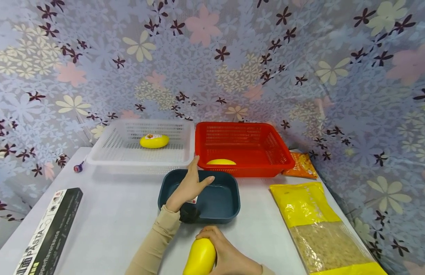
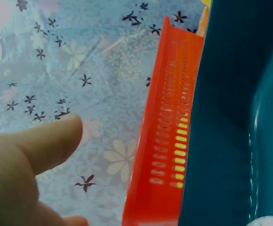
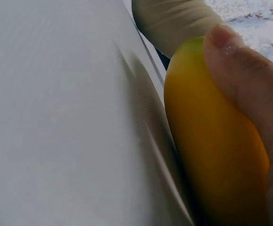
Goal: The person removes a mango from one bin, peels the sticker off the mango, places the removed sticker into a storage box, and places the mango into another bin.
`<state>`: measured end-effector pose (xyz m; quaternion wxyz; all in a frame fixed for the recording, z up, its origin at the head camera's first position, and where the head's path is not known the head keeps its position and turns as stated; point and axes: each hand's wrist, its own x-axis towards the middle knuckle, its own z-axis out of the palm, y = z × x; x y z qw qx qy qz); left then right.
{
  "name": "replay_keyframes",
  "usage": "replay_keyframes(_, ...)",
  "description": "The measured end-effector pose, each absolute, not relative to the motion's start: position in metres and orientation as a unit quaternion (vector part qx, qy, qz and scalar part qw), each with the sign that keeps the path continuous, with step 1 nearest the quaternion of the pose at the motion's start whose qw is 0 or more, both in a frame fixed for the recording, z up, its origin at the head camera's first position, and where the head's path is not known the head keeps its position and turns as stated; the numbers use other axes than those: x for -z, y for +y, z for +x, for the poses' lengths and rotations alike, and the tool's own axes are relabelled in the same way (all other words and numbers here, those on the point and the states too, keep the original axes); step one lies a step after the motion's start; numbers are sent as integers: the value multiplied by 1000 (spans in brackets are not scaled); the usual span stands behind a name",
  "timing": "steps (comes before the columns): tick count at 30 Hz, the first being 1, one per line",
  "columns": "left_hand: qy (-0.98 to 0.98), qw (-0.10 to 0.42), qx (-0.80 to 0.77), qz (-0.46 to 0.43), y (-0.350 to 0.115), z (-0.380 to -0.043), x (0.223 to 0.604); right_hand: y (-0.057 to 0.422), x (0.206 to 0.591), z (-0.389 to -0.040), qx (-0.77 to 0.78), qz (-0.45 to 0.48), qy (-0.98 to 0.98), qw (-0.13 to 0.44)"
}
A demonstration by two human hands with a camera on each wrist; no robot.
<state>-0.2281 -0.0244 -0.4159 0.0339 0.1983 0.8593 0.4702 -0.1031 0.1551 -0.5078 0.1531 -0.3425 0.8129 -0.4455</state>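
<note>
By the blue tray (image 1: 217,200), the right hand (image 1: 229,252) grips a mango (image 1: 200,256), probably slick, best held mid-body; left hand (image 1: 188,186), fingers spread, over the tray.

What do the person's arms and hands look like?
The left hand and right hand are ungloved. The left sleeve is long, plain beige and wrinkled toward its end; only a sliver of the right sleeve, also beige, shows. A black object shows by the left wrist, too unclear to identify.

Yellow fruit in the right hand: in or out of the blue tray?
Out: in the head view, the right hand grips the yellow fruit outside the near rim of the blue tray.
</note>
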Motion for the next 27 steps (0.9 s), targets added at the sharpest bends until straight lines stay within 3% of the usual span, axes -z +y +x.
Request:
replay_keyframes(6, 863, 35, -467, 189, -11, -244, 415, 155, 506, -101, 477, -302, 797, 212)
replay_keyframes(16, 881, 19, -454, 134, 1, -268, 417, 154, 506, -102, 458, -330, 805, 181)
replay_keyframes(27, 876, -29, -471, 99, 13, -285, 428, 154, 503, -102, 468, -290, 803, 229)
